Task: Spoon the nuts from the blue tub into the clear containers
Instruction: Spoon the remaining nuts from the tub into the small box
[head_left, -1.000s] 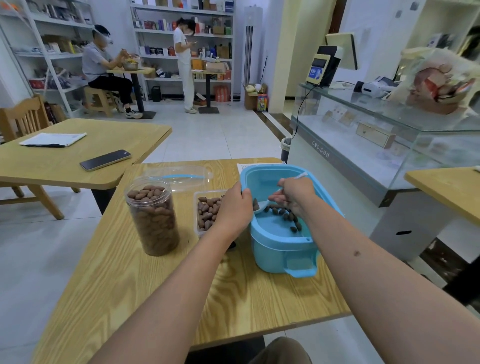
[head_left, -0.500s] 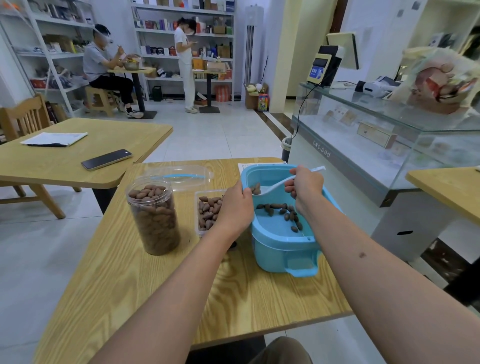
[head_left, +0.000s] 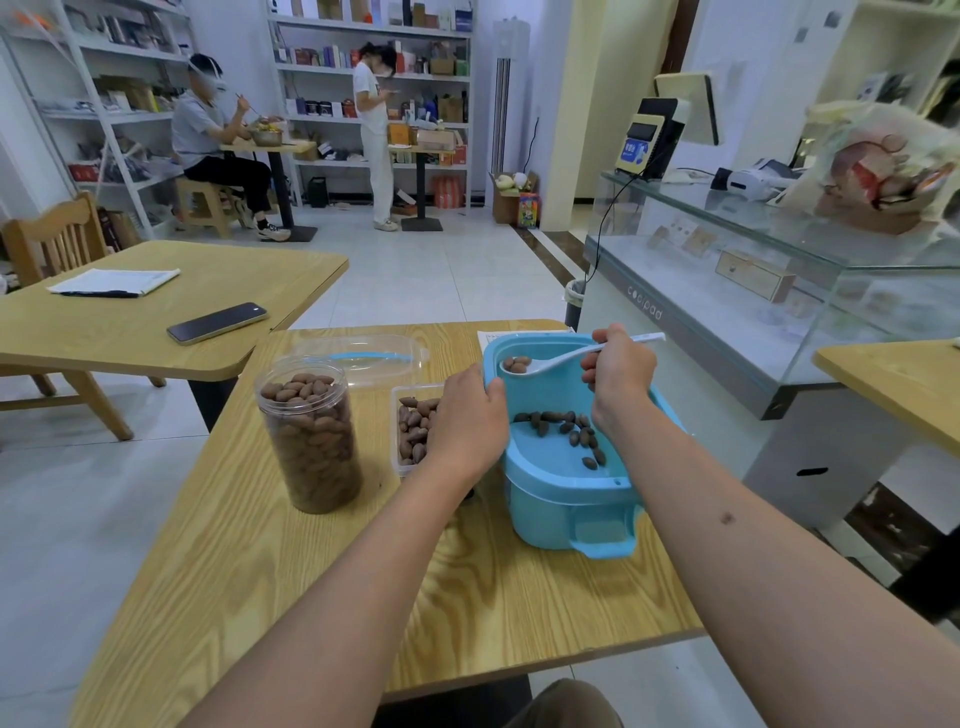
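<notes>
Your right hand (head_left: 618, 370) pinches the handle of a white spoon (head_left: 566, 356), fingers curled round it, and holds the spoon above the far-left corner of the blue tub (head_left: 566, 493). The spoon's bowl points to 9 o'clock and carries a few nuts (head_left: 517, 364). Your left hand (head_left: 467, 421) grips the tub's left rim, thumb against the inside edge, fingers down the outer wall.

The blue tub stands at 1 o'clock from you on the wooden table (head_left: 311, 571), close to the table's right edge, its handle facing you. A scatter of loose nuts (head_left: 563, 428) lies on the tub's floor, most of them just under your right wrist, a few trailing toward 5 o'clock.

At 9 o'clock from the tub, just beside it and partly behind your left hand, sits a shallow clear tray (head_left: 410, 431) with a layer of nuts in it. Further out toward 9 o'clock stands a tall round clear jar (head_left: 311, 436), upright, lidless and filled with nuts to the rim. At 12 o'clock from the jar a clear lid with a blue strip (head_left: 363, 356) lies flat on the table.

At 10 o'clock, on a second wooden table (head_left: 156, 332), a dark phone (head_left: 217, 322) lies near the edge, with papers and a pen (head_left: 114, 282) beyond it. At 2 o'clock stands a glass counter (head_left: 779, 291).
</notes>
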